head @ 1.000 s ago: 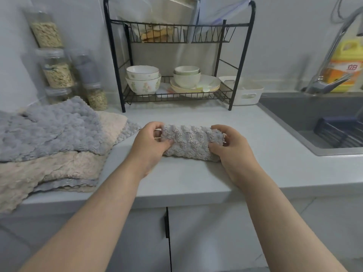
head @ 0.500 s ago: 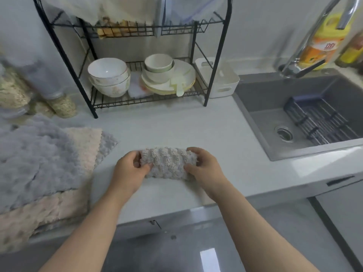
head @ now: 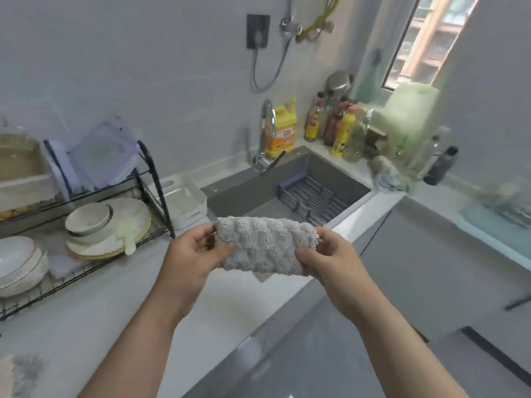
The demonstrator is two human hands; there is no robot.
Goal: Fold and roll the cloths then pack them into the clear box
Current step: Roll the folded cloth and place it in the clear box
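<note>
We hold the rolled grey plush cloth with a bumpy waffle pile (head: 263, 248) up in the air, clear of the pale grey countertop (head: 86, 320) and just in front of its front edge, near the corner where the dark grey sink basin (head: 253, 196) begins. Our left hand (head: 191, 258) is closed around the left end of the roll, thumb on the near face and fingers curled behind, and our right hand (head: 330, 258) clamps the right end the same way, so the roll spans between the two. We judge it light and thoroughly soft: it gives under the thumbs, and it has no stiffness of its own to keep the roll wound. A small flap of fabric already hangs loose below the middle, which suggests the outer edge will unwind if either end is let go. The fluffy pile should grip well rather than slip, and nothing about it is fragile. The best hold, as we see it, is what we have now, one hand capping each end with the thumbs pressing the loose edge inward, or else a single hand wrapped round the middle over that flap. We cannot pick out the clear box with certainty in this blurred view.
</note>
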